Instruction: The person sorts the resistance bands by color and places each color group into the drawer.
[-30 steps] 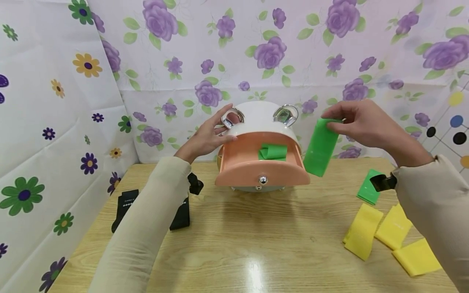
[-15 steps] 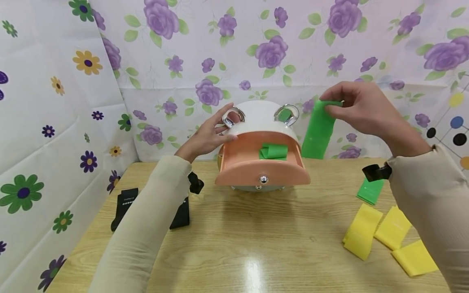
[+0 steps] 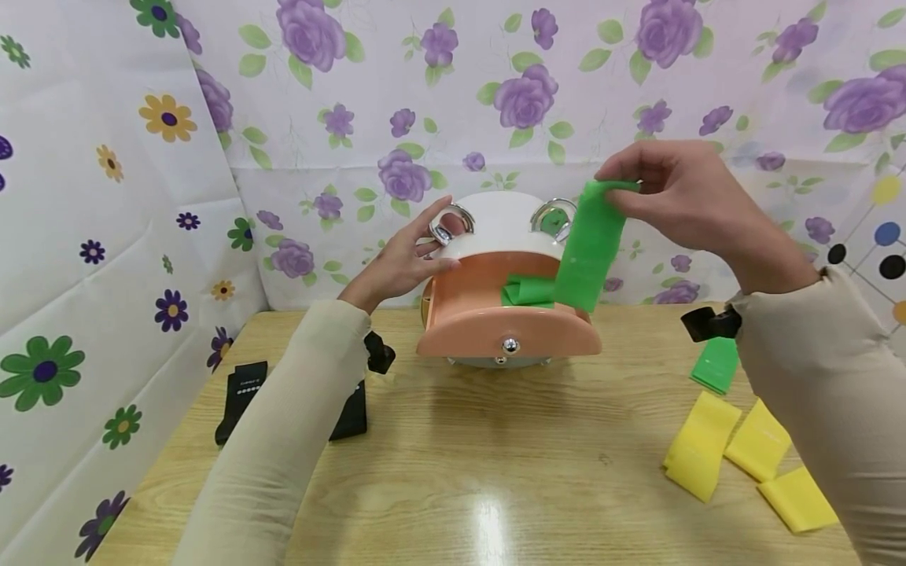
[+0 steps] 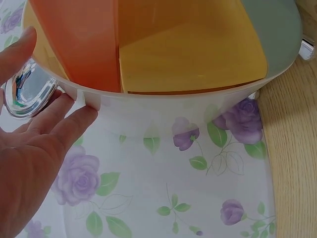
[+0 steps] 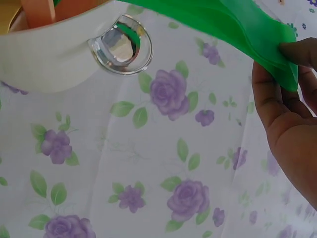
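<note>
A small white drawer box (image 3: 502,216) with silver ring ears stands at the back of the table, its orange top drawer (image 3: 467,332) pulled out. Inside the drawer lies a folded green band (image 3: 532,292). My left hand (image 3: 399,266) holds the box's upper left side around the ear, thumb in front and fingers behind, as the left wrist view shows. Between thumb and fingers my right hand (image 3: 697,196) pinches one end of a flat green resistance band (image 3: 589,255). This band hangs at the drawer's right side, its lower end overlapping the drawer edge in the head view.
On the right of the wooden table (image 3: 524,464) lie another green band (image 3: 715,365) and several yellow bands (image 3: 701,446). Black bands (image 3: 241,397) lie at the left, partly behind the left sleeve. Flowered cloth (image 3: 396,102) hangs close behind the box.
My right hand has risen and moved left, bringing the green band from beside the box to the drawer's right edge. The left hand has stayed on the box.
</note>
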The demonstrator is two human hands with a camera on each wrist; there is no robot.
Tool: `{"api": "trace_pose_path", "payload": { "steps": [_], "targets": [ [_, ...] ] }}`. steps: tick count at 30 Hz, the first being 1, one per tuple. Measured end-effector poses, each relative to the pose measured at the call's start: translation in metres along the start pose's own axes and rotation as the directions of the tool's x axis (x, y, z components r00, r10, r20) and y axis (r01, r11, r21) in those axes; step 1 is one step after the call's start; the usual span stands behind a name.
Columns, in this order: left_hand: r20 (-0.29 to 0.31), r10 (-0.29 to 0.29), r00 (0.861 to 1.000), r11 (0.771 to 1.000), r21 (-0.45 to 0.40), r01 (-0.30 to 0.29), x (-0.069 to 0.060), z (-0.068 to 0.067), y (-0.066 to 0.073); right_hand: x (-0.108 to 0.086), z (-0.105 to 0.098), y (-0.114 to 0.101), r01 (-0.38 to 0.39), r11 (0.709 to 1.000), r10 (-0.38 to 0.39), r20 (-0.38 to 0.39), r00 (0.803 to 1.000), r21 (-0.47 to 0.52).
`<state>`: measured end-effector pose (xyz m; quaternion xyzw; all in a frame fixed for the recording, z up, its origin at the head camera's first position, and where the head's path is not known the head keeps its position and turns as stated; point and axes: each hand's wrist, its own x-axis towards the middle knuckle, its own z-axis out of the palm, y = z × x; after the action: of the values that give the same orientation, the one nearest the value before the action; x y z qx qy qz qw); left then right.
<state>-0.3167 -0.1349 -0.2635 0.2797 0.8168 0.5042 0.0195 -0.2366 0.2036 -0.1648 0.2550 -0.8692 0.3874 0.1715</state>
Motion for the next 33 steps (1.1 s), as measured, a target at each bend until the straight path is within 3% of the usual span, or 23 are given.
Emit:
{"api": "trace_pose_path", "payload": {
  "steps": [12,20,33],
  "targets": [
    [0.0,-0.011,1.0,1.0,-0.004,0.011,0.0,-0.001,0.001,0.001,0.015,-0.016,0.059,0.996,-0.062,0.045,0.997,0.069],
    [-0.002,-0.006,1.0,1.0,0.003,0.006,-0.001,-0.002,0.001,0.002,0.034,-0.009,0.117,0.986,-0.131,0.119,0.984,0.115],
    [-0.003,0.001,1.0,1.0,0.008,-0.001,0.0,0.0,0.0,-0.002,0.071,0.028,0.036,0.999,-0.035,0.253,0.967,0.001]
  ]
}}
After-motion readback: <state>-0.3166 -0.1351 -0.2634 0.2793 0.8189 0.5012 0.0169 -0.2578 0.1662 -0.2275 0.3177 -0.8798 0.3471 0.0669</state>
